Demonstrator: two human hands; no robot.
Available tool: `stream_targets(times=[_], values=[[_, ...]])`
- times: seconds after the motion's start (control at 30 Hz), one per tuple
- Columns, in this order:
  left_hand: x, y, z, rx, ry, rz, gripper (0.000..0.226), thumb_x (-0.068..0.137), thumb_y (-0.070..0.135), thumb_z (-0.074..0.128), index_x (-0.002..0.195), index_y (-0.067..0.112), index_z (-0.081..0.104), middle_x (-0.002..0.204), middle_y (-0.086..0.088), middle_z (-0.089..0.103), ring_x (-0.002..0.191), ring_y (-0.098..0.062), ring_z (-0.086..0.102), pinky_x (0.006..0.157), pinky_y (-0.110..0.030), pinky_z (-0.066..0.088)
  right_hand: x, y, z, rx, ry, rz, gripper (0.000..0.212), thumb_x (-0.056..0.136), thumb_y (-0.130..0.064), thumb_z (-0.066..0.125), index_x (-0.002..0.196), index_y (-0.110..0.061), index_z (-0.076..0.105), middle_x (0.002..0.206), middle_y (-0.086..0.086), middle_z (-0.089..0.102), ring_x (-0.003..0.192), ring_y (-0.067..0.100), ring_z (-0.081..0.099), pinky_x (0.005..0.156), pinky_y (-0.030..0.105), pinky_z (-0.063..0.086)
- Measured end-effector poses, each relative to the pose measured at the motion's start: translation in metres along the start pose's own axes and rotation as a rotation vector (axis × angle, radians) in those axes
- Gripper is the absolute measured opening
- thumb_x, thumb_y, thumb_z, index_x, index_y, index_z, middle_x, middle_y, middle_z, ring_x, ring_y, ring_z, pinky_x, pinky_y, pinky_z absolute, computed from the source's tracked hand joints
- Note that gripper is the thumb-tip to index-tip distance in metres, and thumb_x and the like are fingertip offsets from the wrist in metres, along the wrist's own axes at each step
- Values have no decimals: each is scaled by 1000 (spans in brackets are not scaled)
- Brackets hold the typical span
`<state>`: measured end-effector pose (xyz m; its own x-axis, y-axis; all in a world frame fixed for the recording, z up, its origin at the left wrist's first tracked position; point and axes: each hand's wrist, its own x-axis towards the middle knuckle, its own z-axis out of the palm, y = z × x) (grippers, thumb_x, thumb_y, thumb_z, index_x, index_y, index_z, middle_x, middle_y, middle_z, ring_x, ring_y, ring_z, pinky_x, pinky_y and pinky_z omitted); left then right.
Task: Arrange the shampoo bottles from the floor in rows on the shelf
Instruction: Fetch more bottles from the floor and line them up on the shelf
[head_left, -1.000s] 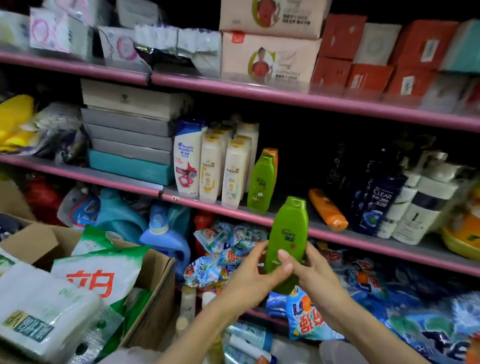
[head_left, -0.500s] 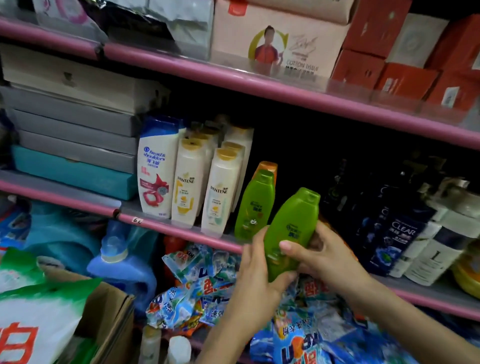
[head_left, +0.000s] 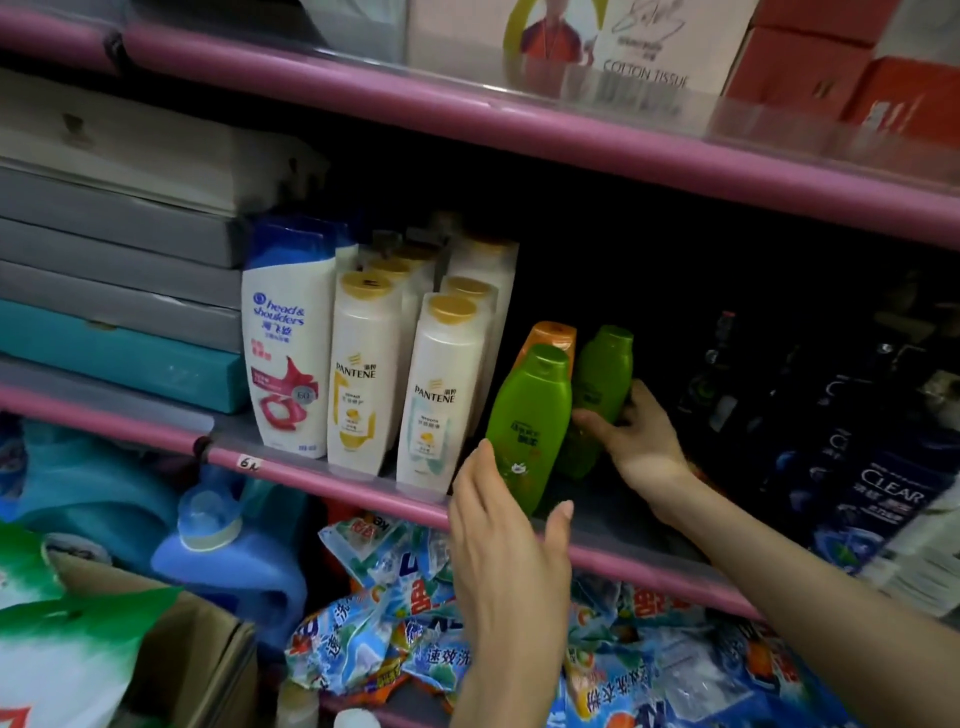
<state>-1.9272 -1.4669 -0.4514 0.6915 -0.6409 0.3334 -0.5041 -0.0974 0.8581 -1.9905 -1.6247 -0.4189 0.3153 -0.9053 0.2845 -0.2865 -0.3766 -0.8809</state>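
On the far left of the middle shelf (head_left: 322, 470) lies a stack of flat boxes (head_left: 114, 291), grey over one teal. Just right of them stands a blue-capped Head & Shoulders bottle (head_left: 288, 353), then the white Pantene bottles (head_left: 441, 395) with yellow caps, lined up in two files running back into the shelf.

Next comes the front green bottle (head_left: 530, 421), upright near the shelf's pink front edge, with an orange bottle (head_left: 553, 335) directly behind it. My left hand (head_left: 506, 535) is in front of and below this green bottle, fingers straight and spread, holding nothing; the fingertips reach up beside the bottle's lower left edge, though I cannot tell whether they touch it.

Just to the right and a little further back is the second green bottle (head_left: 597, 395), standing on the shelf and leaning slightly left toward its twin. My right hand (head_left: 636, 441) grips it from the right side, thumb across the front and fingers wrapped behind, my forearm stretching back over the shelf edge.

Further right, apart from my hand, dark bottles marked Clear (head_left: 878, 499) stand in shadow. Below the shelf lie blue detergent packets (head_left: 395, 623) and a blue jug (head_left: 223, 561).
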Motion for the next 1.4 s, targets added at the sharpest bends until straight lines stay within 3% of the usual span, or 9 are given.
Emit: stream_targets(times=[0.13, 0.3, 0.43, 0.53, 0.7, 0.9, 1.03, 1.23, 1.4], values=[[3, -2, 9, 6, 44, -47, 89, 83, 45, 62, 149, 24, 8, 149, 6, 22, 136, -9, 23, 110, -23, 22, 0, 19, 11, -61, -79, 50, 46, 81, -11, 74, 119, -17, 50, 106, -1, 66, 99, 15, 63, 89, 31, 51], [6, -5, 16, 204, 84, -120, 87, 82, 53, 60, 148, 22, 12, 146, 5, 32, 134, -14, 28, 107, -31, 29, 13, 26, 26, 0, -74, 64, 33, 82, -8, 71, 109, -18, 56, 102, -1, 67, 100, 16, 63, 89, 30, 49], [6, -4, 18, 439, 116, -200, 83, 75, 63, 59, 142, 25, 28, 135, 6, 47, 118, -18, 22, 91, -39, 31, 15, 36, 39, 7, -93, 50, 27, 85, -7, 66, 104, -23, 57, 99, -7, 66, 102, 13, 62, 90, 28, 48], [8, -6, 21, 451, 131, -214, 82, 72, 65, 60, 138, 25, 35, 130, 6, 49, 116, -19, 26, 88, -39, 30, 17, 44, 43, 33, -88, 53, 28, 86, -2, 63, 103, -24, 58, 101, -4, 68, 102, 14, 64, 93, 32, 50], [11, -8, 26, 418, 158, -241, 78, 69, 62, 66, 132, 24, 42, 127, 6, 53, 114, -22, 30, 86, -41, 29, 19, 50, 48, 7, -108, 41, 33, 82, -5, 68, 104, -25, 54, 96, -9, 66, 91, 5, 64, 76, 13, 47], [15, -8, 28, 366, 214, -229, 72, 59, 55, 77, 117, 20, 54, 112, 4, 61, 104, -22, 36, 78, -38, 24, 19, 50, 49, -23, -143, 27, 28, 84, -2, 64, 106, -19, 57, 102, 3, 69, 99, 17, 65, 91, 37, 53], [18, -13, 24, 348, 229, -207, 71, 57, 57, 76, 115, 23, 56, 108, 7, 64, 100, -18, 34, 78, -36, 21, 17, 50, 49, -93, -143, -3, 26, 86, -5, 62, 108, -20, 60, 104, 3, 70, 98, 15, 64, 86, 29, 51], [20, -14, 21, 394, 243, -174, 70, 54, 55, 80, 111, 21, 60, 97, 3, 68, 99, -23, 40, 80, -41, 26, 14, 45, 46, -123, -153, -39, 26, 86, -5, 61, 110, -15, 62, 106, 4, 70, 101, 18, 64, 90, 35, 51], [19, -16, 20, 418, 230, -173, 70, 57, 60, 75, 114, 24, 59, 102, 6, 67, 100, -21, 39, 80, -39, 25, 13, 44, 46, -137, -144, -44, 26, 86, -8, 63, 110, -17, 63, 107, 2, 70, 100, 16, 64, 86, 29, 51]])
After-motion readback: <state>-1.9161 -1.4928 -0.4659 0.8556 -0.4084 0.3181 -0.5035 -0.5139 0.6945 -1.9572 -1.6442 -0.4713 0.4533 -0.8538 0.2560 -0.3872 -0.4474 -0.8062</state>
